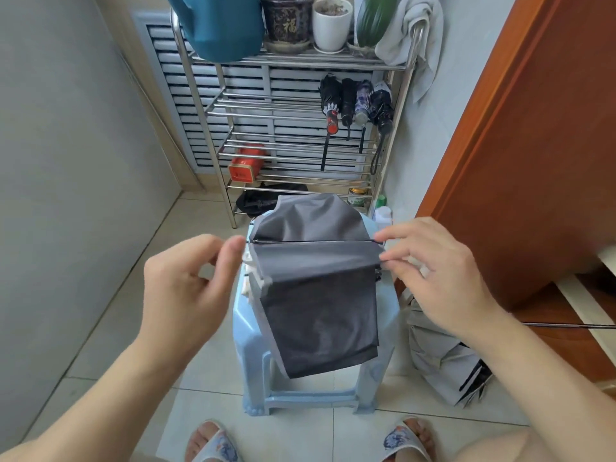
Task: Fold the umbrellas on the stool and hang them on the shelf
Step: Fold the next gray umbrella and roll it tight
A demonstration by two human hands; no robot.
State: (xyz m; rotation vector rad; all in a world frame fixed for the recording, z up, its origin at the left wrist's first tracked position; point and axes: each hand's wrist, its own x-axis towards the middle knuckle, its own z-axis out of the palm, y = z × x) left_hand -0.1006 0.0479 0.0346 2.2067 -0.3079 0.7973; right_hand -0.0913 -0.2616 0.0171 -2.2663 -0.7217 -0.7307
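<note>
A grey-black umbrella lies collapsed across the light blue plastic stool, its canopy panels spread flat and one flap hanging over the front. My left hand pinches the left end of a thin black rib. My right hand pinches the right end of the ribs and fabric. Several folded umbrellas hang from the top tier of the steel shelf behind the stool.
A second grey umbrella lies half open on the floor right of the stool. An orange-brown door stands at right. Flower pots, a teal watering can and a towel top the shelf; a red tin sits lower.
</note>
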